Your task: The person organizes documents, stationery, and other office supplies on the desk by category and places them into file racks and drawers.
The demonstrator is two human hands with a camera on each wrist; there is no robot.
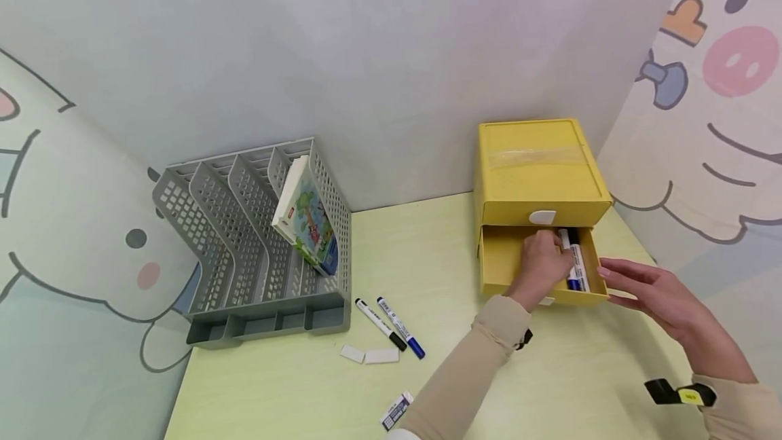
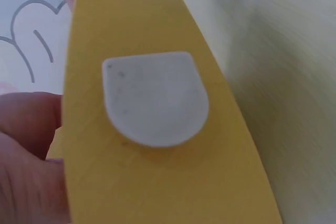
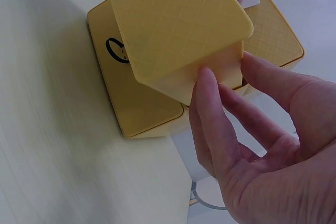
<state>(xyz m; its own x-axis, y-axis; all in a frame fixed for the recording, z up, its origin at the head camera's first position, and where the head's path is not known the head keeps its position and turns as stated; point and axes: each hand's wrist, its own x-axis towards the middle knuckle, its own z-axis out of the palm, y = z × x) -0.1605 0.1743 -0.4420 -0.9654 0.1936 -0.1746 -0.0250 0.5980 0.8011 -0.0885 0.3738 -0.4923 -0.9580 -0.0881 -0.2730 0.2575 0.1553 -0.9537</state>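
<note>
A yellow two-tier drawer box (image 1: 537, 168) stands by the wall, its lower drawer (image 1: 501, 260) pulled out. My left hand (image 1: 540, 263) reaches over the drawer front into it, fingers bent beside the markers (image 1: 577, 267) along the right side. Its fingertips are partly hidden, so whether they grip a marker cannot be told. In the left wrist view, the drawer front with its white tab (image 2: 157, 98) covers most of this hand. My right hand (image 1: 656, 290) touches the drawer's right outer side with extended fingertips (image 3: 207, 80); its thumb lies near the upper rim.
Left of the drawers stands a grey perforated file rack (image 1: 263, 243) holding books (image 1: 308, 219). A black-capped marker (image 1: 380, 323) and a blue-capped marker (image 1: 400, 326) lie on the table, near two white blocks (image 1: 381, 356) and a printed eraser (image 1: 397, 411).
</note>
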